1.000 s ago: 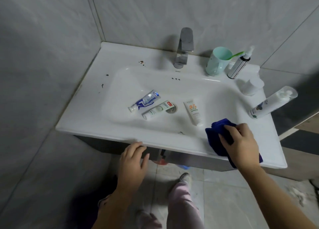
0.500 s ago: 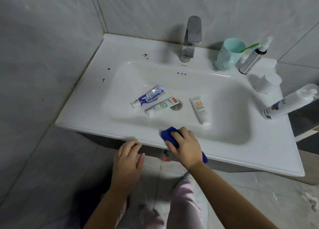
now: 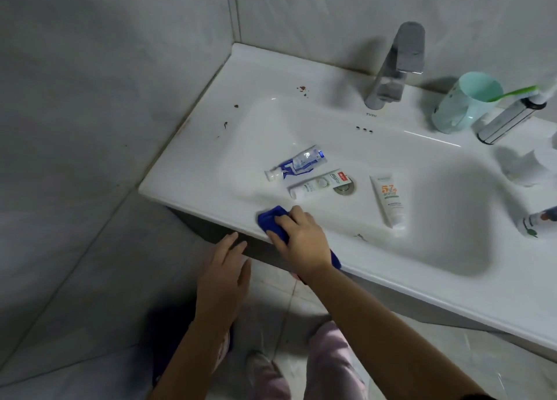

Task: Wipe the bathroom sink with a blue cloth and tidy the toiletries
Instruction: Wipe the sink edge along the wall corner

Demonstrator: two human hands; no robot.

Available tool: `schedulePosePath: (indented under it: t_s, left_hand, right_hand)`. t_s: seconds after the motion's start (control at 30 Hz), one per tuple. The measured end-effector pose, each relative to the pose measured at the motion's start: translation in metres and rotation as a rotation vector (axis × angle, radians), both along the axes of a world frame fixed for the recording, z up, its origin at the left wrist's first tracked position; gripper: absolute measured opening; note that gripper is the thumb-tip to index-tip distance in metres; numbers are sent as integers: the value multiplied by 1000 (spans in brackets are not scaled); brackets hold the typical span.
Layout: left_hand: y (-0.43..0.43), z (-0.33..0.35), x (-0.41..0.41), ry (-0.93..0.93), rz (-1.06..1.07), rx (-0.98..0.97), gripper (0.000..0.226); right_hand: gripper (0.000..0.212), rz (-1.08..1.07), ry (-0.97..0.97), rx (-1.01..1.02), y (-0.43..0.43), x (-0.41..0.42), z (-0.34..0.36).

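Wiping the sink's (image 3: 187, 173) near rim with the blue cloth (image 3: 271, 219).
Right hand (image 3: 301, 237) curls over the bunched cloth, pressing for scrub force; left hand (image 3: 224, 274) open, idle below rim. Tubes (image 3: 388, 201) lie in basin.

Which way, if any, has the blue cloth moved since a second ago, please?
Yes: the blue cloth slid leftward along the sink's front rim, from right of the orange-printed white tube to left of the drain.
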State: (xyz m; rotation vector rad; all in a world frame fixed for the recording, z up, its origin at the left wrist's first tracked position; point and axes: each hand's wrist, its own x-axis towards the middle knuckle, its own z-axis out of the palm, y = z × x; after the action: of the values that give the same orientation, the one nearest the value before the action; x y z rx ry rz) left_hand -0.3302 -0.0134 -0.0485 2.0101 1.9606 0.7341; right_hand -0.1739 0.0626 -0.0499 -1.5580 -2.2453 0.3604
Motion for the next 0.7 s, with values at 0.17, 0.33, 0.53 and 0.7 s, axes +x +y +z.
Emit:
schedulePosePath:
  t_s: [0.17,0.33,0.53,0.7]
  left_hand:
    - [-22,-2,-16,-77,116,-78,43]
    - [-32,-2,-20,-36,68,-74,39]
    - [-40,0,-46,-34,171,-85,44]
    - [-44,-2,-45,-92,265,-122,39]
  right_hand:
    - [38,-136,-14,27,-35,64,4]
    - [26,-221,-3,34,-22,19,2]
    - [34,82,1,-69,15,-65,6]
    - [30,-31,-15,-48,-15,11,6]
